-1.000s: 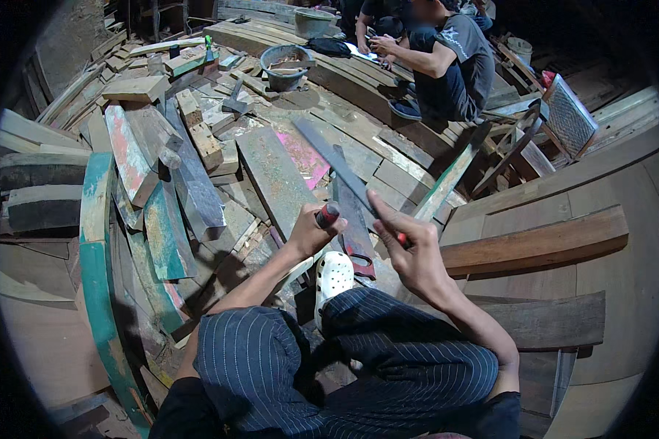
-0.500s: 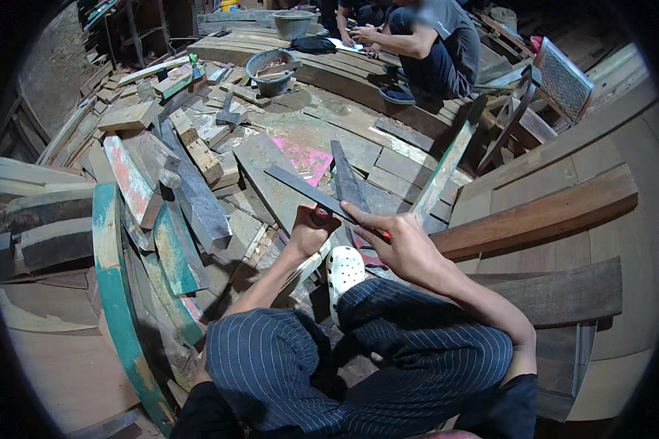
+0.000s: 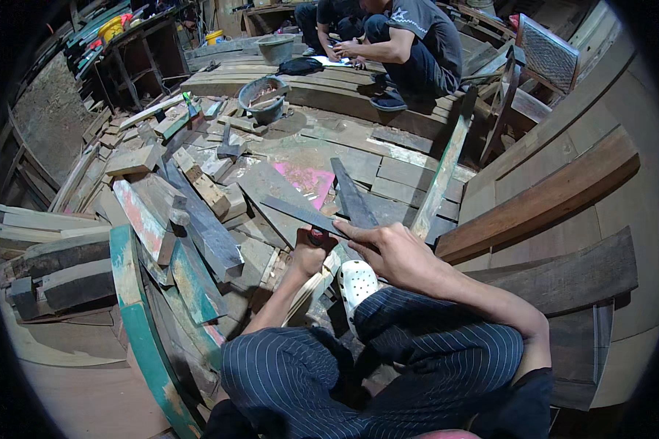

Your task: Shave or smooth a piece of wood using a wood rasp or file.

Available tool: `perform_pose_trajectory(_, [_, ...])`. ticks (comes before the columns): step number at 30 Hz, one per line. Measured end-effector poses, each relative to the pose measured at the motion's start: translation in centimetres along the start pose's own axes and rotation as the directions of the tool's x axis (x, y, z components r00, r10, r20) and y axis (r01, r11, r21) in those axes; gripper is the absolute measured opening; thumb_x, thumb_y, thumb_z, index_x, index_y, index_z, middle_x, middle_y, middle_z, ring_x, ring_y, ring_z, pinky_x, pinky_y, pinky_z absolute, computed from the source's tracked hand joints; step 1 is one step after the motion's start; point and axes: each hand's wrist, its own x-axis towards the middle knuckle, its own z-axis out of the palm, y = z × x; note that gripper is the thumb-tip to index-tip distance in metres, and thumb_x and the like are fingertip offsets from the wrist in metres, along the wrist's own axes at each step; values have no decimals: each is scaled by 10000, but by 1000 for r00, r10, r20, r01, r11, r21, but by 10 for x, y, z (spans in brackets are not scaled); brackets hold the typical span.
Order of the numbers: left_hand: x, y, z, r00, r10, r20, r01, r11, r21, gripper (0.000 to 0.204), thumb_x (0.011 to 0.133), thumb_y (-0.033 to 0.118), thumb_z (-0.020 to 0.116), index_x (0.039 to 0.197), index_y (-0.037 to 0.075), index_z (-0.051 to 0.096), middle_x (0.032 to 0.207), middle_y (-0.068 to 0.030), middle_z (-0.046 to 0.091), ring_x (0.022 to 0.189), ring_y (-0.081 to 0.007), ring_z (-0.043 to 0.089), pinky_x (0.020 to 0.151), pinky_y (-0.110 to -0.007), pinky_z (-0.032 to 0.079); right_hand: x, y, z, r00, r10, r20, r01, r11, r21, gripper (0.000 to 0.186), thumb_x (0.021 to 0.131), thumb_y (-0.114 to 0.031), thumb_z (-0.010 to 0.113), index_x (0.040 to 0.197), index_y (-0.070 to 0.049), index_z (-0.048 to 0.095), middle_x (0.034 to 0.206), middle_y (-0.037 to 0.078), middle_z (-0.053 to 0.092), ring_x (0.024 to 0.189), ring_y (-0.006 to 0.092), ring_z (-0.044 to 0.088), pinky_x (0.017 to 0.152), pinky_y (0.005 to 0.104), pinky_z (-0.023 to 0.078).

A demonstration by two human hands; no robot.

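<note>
While the planked floor [image 3: 410, 175] spreads across the middle, the striped trousers [image 3: 432, 344] fill the lower part. A long brown beam [image 3: 542, 197] lies at the right, and a curved green-painted plank [image 3: 150, 344] at the left. A dark tapered blade [image 3: 351, 192] lies farther ahead on the floor. In front of the knees, a flat metal bar [image 3: 293, 211] is held aslant, its free end pointing to the far left. The right hand [image 3: 395, 249] grips its near end, forefinger stretched along it and thumb lower; how the other fingers stand, I cannot tell. The left hand [image 3: 309, 257] has its fingers curled around a red-and-dark handle [image 3: 315, 236]. Whether handle and bar touch is not clear.
</note>
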Motion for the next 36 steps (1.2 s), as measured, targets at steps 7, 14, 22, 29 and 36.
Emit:
perform_pose_trajectory(7, [2, -7, -11, 992, -72, 99, 66, 996, 65, 123, 795, 52, 633, 902, -7, 622, 738, -36, 629, 629, -107, 552, 560, -287, 434, 2, 4, 4, 999, -48, -23, 49, 997, 56, 358, 937, -206, 545, 1277, -97, 575, 666, 295, 567, 643, 426, 616, 626, 459, 489])
perform_pose_trajectory(14, [4, 12, -3, 965, -261, 24, 259, 964, 52, 138, 778, 73, 710, 821, -19, 617, 735, -79, 647, 659, -132, 580, 628, -324, 465, 5, 1, 1, 1000, -3, -10, 3, 1000, 5, 360, 930, -186, 570, 1283, -114, 575, 765, 282, 623, 684, 335, 651, 644, 419, 492])
perform_pose_trajectory(22, [0, 22, -5, 994, -94, 55, 87, 989, 120, 145, 811, 110, 702, 832, -17, 637, 712, -74, 659, 640, -116, 570, 614, -315, 457, 3, -8, -3, 999, 14, 30, -14, 1000, 9, 368, 926, -165, 571, 1291, -115, 567, 839, 311, 606, 838, 409, 638, 716, 434, 496])
perform_pose_trajectory(29, [2, 18, -1, 964, -262, 47, 264, 964, -38, 158, 808, 106, 715, 846, -12, 617, 684, -36, 599, 651, -96, 501, 624, -291, 432, 6, 6, 5, 999, -43, -18, 43, 999, 3, 365, 930, -200, 574, 1280, -95, 576, 743, 293, 597, 714, 408, 643, 665, 436, 487])
perform_pose_trajectory(36, [4, 18, -2, 997, -46, 61, 42, 997, 60, 132, 807, 79, 710, 808, -26, 631, 685, -18, 610, 666, -69, 481, 612, -277, 429, 7, 6, 3, 999, -33, 8, 34, 999, -15, 392, 924, -188, 583, 1313, -142, 554, 741, 276, 619, 687, 376, 661, 668, 425, 491])
